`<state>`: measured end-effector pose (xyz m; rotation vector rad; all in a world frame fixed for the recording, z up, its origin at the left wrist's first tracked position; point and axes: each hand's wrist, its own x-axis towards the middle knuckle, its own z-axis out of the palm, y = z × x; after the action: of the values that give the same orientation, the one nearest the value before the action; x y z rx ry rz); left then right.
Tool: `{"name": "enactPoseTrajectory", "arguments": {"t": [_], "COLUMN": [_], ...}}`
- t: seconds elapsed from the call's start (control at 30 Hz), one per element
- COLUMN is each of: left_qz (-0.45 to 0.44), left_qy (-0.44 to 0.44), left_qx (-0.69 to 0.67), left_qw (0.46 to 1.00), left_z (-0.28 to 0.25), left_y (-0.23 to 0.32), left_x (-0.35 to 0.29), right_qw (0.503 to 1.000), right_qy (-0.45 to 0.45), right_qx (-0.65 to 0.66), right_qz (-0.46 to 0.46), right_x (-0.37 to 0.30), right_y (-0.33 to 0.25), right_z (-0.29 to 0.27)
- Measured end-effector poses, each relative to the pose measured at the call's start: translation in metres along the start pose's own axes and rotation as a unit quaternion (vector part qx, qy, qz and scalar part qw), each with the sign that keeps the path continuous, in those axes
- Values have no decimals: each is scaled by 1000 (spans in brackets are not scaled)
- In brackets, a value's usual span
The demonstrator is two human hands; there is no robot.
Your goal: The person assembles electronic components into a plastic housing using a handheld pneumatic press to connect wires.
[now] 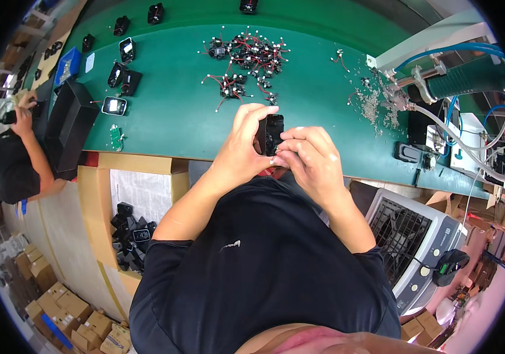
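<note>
Just over the near edge of the green table [170, 118], my left hand [237, 144] grips a small black plastic casing [274, 127] by its left side, thumb low and fingers at the top. The casing's open inner side faces up. My right hand [316, 156] is closed at the casing's lower right, thumb and fingertips pinched together against it. What lies between those fingertips is too small to make out. Beyond my hands sits a pile of small black parts with red wires and white connectors [255, 56], with a smaller cluster [233, 87] nearer to me.
Several black casings [125, 79] and a green circuit board [116, 137] lie at left, beside a black bin [70, 127]. Small pale pieces [373, 103] are scattered at right near a hose-fed machine [441, 82]. A box of black casings [131, 230] stands below. Another person [16, 159] works far left.
</note>
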<state>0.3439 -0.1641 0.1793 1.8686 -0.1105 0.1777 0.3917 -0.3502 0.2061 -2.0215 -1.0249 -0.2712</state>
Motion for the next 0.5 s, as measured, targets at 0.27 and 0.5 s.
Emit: {"name": "enactPoseTrajectory", "arguments": {"t": [0.27, 0.5], "left_qz": [18, -36], "left_qy": [-5, -40], "left_qx": [31, -92], "left_qw": [999, 994], "left_z": [2, 7], "left_y": [4, 3], "left_x": [-3, -8], "right_qw": [999, 999], "right_qy": [8, 5], "right_qx": [-37, -37], "right_qz": [-38, -17], "right_x": [1, -4], "right_y": [0, -2], "right_z": [3, -2]}}
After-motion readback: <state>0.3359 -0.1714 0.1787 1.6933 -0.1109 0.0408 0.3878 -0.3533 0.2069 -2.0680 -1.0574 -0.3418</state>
